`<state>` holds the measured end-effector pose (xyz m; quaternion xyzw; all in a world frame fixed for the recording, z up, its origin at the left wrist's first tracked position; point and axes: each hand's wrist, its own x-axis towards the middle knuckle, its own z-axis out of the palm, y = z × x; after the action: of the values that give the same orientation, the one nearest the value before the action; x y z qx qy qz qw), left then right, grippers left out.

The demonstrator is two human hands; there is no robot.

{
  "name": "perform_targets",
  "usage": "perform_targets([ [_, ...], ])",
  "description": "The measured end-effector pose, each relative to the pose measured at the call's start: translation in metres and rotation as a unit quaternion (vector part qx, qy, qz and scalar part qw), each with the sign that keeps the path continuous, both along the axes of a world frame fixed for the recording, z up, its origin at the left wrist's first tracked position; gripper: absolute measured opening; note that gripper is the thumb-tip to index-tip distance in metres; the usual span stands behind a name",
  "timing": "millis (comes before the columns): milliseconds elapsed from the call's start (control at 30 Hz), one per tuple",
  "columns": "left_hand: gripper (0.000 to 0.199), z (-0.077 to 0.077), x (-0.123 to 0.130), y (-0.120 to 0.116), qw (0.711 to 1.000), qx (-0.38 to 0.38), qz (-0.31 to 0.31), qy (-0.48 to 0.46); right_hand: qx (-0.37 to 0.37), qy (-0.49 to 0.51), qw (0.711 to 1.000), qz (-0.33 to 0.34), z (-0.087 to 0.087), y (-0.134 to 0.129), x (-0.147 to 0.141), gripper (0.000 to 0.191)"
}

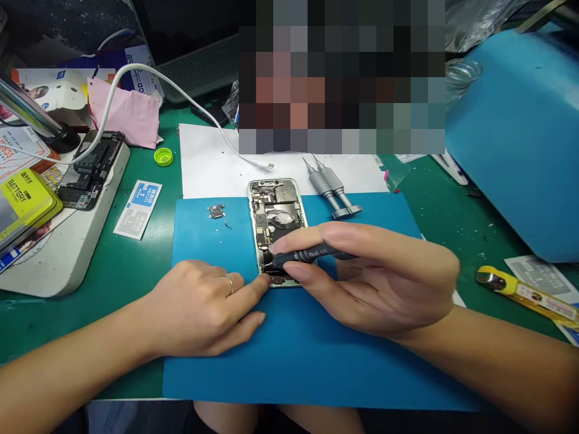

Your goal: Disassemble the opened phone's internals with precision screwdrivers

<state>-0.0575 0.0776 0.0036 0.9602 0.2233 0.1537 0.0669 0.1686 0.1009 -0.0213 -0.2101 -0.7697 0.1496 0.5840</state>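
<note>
An opened smartphone (281, 211) lies on the blue mat with its inner boards and connectors bare. My left hand (203, 307), a ring on one finger, rests palm down on the mat. Its index fingertip touches the phone's lower left corner, while the other fingers are loosely bent and hold nothing. Pinched in my right hand (380, 283) are black tweezers (307, 254), their tips inside the phone's lower left part. My fingers hide the phone's lower right side. Left of the phone lie a small circuit board part (216, 211) and some tiny loose pieces (227, 225).
Two grey screwdrivers (332, 190) lie right of the phone's top. A white cable (181, 90) arches over white paper (208, 157). Another opened phone (93, 172) sits on a white device (85, 253) at left. A yellow cutter (529, 295) lies far right. The top middle is pixelated.
</note>
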Motion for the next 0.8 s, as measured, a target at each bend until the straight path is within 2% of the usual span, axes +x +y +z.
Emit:
perform_targets([
  [200,0.032,0.0010,-0.0015,0.0007,1.000,-0.005,-0.002,0.010,0.006,-0.023,0.999,-0.030,0.0048,0.0001,0.0006,0.069],
  [600,0.032,0.0008,-0.0003,0.0015,1.000,-0.002,-0.004,0.010,-0.009,-0.027,1.000,-0.004,0.0049,-0.0014,0.0021,0.070],
  [800,0.032,0.0006,-0.0004,0.0014,1.000,-0.001,-0.003,0.017,-0.008,-0.036,0.999,-0.013,0.0023,-0.0010,0.0015,0.069],
])
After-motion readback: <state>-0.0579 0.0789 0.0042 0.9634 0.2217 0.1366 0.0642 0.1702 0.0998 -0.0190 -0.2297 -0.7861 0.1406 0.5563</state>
